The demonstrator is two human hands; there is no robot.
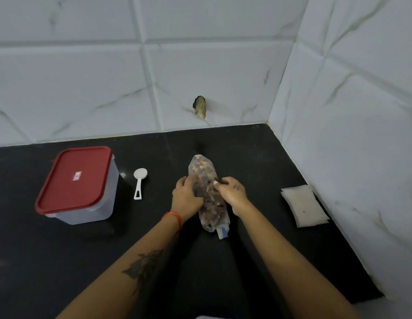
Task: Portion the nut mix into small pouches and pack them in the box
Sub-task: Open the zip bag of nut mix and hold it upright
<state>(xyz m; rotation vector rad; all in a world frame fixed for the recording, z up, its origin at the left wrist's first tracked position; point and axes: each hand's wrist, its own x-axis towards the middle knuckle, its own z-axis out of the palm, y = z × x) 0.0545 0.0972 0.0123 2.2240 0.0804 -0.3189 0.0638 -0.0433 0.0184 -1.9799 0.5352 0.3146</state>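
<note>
On the black counter (pixel 258 162), roughly at its middle, lies a long clear bag of nut mix (pixel 206 192), its far end pointing toward the tiled wall (pixel 200 54) and its near end closed off by a white and blue clip (pixel 223 232). Both hands grasp it about midway along: the left hand (pixel 186 196) curls its fingers around the bag's left side, and the right hand (pixel 232 192) grips the right side, thumb on top. An orange thread band (pixel 174 218) circles the left wrist.

Well off to the left stands a translucent box (pixel 85 196) with its red lid (pixel 74 178) on. Between the box and the bag lies a white scoop (pixel 139 183), bowl toward the wall, handle toward the near edge. To the right, near the side wall, rests a flat stack of small pouches (pixel 304 206) (pale, and how many I cannot tell). A dark chipped spot (pixel 199 107) shows on the far wall just above the counter line.
</note>
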